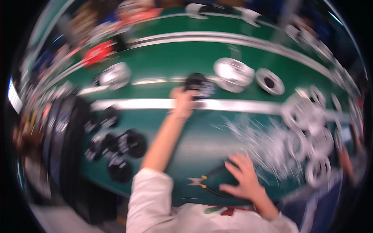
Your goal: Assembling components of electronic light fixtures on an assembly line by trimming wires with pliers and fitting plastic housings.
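My left hand (182,103) reaches out over the white rail (241,105) that runs along the bench. Its fingers are closed on a black round part (195,82), which is smeared by motion and has a paler, bluish side. Closer to me, my right hand (244,179) is above the green bench with its fingers spread and nothing in them. Beside it lies a pair of cutting pliers (196,181) with dark handles and yellow collars. The jaws point left, and one handle passes near my right fingers.
Several black round parts (134,143) lie at left, beside dark stacked trays (66,124). On the right are a heap of clear plastic scraps (272,149) and several white rings (318,171). Beyond the rail, a shiny white housing (234,73) and a white ring with dark centre (270,81) sit on green belting.
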`<move>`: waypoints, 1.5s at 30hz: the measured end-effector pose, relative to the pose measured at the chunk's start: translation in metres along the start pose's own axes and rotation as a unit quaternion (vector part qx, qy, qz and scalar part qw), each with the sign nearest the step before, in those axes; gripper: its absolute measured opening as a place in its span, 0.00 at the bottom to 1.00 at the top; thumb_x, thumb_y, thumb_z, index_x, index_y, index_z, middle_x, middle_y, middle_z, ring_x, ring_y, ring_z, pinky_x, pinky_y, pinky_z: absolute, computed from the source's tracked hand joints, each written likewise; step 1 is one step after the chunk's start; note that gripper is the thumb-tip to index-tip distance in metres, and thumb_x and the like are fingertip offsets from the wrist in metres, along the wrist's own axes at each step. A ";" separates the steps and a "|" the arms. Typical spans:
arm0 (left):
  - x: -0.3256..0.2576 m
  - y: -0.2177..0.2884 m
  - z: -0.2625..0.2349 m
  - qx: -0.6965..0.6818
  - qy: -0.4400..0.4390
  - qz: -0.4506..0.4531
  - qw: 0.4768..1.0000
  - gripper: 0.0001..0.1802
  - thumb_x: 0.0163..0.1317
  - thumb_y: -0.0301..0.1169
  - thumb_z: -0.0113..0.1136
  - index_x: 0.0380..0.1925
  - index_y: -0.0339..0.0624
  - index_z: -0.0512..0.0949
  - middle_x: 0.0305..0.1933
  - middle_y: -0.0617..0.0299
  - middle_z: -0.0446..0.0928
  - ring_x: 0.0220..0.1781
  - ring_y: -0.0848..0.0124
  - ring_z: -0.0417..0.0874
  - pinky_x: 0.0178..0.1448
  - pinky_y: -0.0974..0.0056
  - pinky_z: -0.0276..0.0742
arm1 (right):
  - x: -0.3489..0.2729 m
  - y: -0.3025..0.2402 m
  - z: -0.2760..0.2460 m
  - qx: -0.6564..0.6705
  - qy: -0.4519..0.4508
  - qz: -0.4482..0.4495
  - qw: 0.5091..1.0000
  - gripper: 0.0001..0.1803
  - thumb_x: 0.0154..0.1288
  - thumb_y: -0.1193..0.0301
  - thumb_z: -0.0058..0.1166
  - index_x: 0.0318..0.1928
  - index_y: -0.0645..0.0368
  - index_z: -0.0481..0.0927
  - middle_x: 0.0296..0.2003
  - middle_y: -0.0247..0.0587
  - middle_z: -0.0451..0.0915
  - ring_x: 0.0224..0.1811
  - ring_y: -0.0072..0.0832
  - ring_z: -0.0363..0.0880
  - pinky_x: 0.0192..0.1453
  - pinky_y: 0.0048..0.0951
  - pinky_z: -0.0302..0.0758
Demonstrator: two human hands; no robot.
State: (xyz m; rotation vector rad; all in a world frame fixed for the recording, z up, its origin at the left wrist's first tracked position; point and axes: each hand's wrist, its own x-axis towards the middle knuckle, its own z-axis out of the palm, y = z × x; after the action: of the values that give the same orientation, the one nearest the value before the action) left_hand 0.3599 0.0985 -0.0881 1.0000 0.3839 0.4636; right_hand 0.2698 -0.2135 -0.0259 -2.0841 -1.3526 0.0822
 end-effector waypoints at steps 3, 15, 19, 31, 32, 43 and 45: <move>-0.033 0.018 0.001 -0.033 -0.059 0.025 0.997 0.14 0.47 0.17 0.50 0.38 0.34 0.70 0.39 0.55 0.73 0.41 0.66 0.75 0.50 0.62 0.70 | -0.003 0.041 -0.049 -0.124 0.200 0.058 0.970 0.25 0.40 0.68 0.62 0.43 0.59 0.73 0.45 0.45 0.70 0.47 0.42 0.68 0.53 0.43 0.63; -0.059 -0.028 0.006 0.004 -0.073 -0.015 0.997 0.24 0.52 0.16 0.48 0.51 0.35 0.61 0.52 0.55 0.66 0.52 0.66 0.69 0.56 0.63 0.66 | -0.096 0.142 -0.104 -0.288 0.215 0.323 0.875 0.19 0.36 0.60 0.65 0.28 0.59 0.80 0.30 0.42 0.76 0.36 0.38 0.71 0.44 0.34 0.68; -0.065 -0.026 0.015 -0.023 -0.064 0.001 0.998 0.24 0.50 0.15 0.49 0.50 0.36 0.62 0.51 0.57 0.67 0.52 0.67 0.69 0.56 0.63 0.64 | -0.087 0.139 -0.100 -0.332 0.172 0.296 0.879 0.09 0.37 0.69 0.62 0.16 0.61 0.76 0.21 0.43 0.75 0.28 0.40 0.72 0.36 0.37 0.68; -0.078 -0.032 0.022 -0.025 -0.027 0.043 0.998 0.26 0.51 0.14 0.51 0.51 0.41 0.61 0.51 0.61 0.68 0.50 0.71 0.71 0.50 0.67 0.70 | 0.022 -0.041 0.038 0.070 -0.058 0.093 0.992 0.12 0.46 0.68 0.55 0.15 0.61 0.71 0.15 0.38 0.67 0.15 0.36 0.69 0.18 0.33 0.68; -0.078 -0.031 0.021 -0.019 -0.025 0.050 0.998 0.26 0.51 0.15 0.51 0.51 0.41 0.61 0.51 0.61 0.68 0.50 0.71 0.71 0.50 0.68 0.70 | 0.026 -0.039 0.049 0.060 -0.044 0.098 0.992 0.13 0.46 0.66 0.55 0.14 0.61 0.71 0.15 0.39 0.68 0.14 0.36 0.69 0.17 0.33 0.67; -0.078 -0.031 0.018 -0.023 -0.028 0.057 0.998 0.25 0.52 0.15 0.51 0.51 0.40 0.61 0.51 0.60 0.67 0.50 0.71 0.70 0.50 0.66 0.70 | 0.017 -0.027 0.014 -0.054 -0.161 0.200 0.965 0.60 0.25 0.51 0.69 0.60 0.60 0.51 0.60 0.55 0.46 0.62 0.54 0.44 0.60 0.58 0.44; -0.081 -0.029 0.022 -0.028 -0.028 0.054 0.998 0.25 0.52 0.15 0.51 0.51 0.40 0.61 0.51 0.60 0.67 0.51 0.70 0.70 0.50 0.66 0.70 | 0.015 -0.021 0.016 -0.017 -0.132 0.203 0.970 0.59 0.26 0.52 0.69 0.60 0.60 0.50 0.60 0.55 0.46 0.62 0.54 0.44 0.60 0.57 0.45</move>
State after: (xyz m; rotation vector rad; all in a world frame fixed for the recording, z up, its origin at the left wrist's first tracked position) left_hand 0.3091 0.0262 -0.0942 0.9795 0.2653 0.5400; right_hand 0.2542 -0.1881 -0.0228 -2.4168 -1.0531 0.5296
